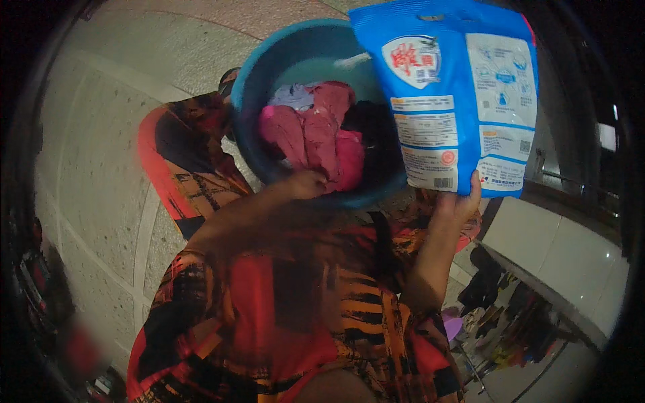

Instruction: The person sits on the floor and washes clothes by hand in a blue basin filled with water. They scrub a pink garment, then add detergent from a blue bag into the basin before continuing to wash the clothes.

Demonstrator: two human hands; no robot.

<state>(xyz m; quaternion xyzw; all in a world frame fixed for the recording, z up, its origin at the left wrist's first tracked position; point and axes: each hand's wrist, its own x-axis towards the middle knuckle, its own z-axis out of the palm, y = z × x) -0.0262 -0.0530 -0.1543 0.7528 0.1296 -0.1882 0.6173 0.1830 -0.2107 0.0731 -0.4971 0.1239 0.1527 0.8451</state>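
A blue plastic tub (243,113) stands in front of me with water and laundry in it. Pink clothes (322,136) lie heaped in its middle, a pale blue-grey cloth (291,96) behind them and a dark cloth (370,126) to the right. My left hand (305,185) is curled at the tub's near side against the pink clothes; whether its fingers grip fabric is hard to see. My right hand (466,201) holds a blue bag of laundry detergent (466,106) by its lower edge. The bag bears writing and hides the tub's right side. Something white (352,61) shows beside it.
My knees, under patterned clothing (194,156), flank the tub on the stone-patterned floor (101,151). At the right is a pale tiled ledge (549,247). Below it lie assorted items, among them a purple object (452,325). A blurred red object (83,347) is at the lower left.
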